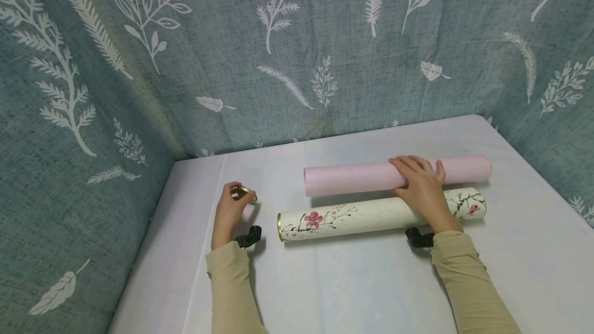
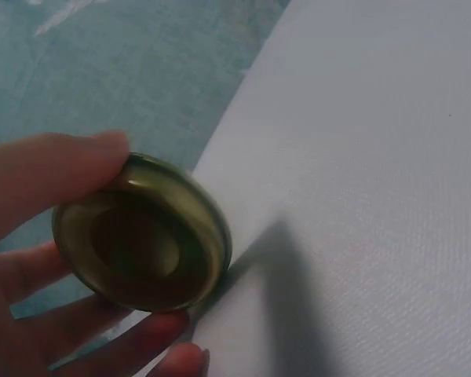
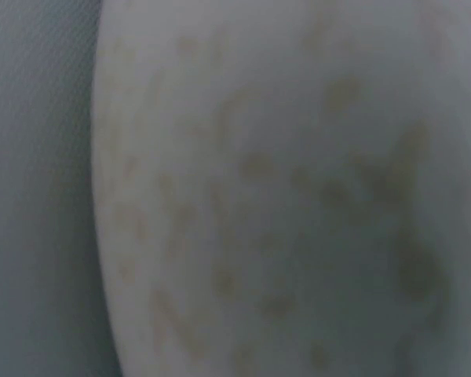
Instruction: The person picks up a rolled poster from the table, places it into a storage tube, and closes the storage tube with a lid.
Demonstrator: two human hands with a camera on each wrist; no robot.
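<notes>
My left hand (image 1: 228, 210) pinches a round gold-coloured metal lid (image 2: 145, 239) between thumb and fingers, holding it tilted above the table; its hollow, shiny face shows in the left wrist view. On the right, my right hand (image 1: 424, 192) grips a pink paper roll (image 1: 348, 178) about its middle, with fingers over the far side and the thumb at the near side. Nearer to me lies a cream cardboard tube (image 1: 366, 217) with printed plum blossoms and a gold rim at its left end. The right forearm passes over this tube, which fills the right wrist view, blurred.
A white-covered table (image 1: 352, 282) carries everything. Grey-green leaf-patterned cloth (image 1: 297, 86) hangs behind it and at both sides. Small black wrist cameras (image 1: 249, 236) sit on both wrists, the right one close beside the cream tube.
</notes>
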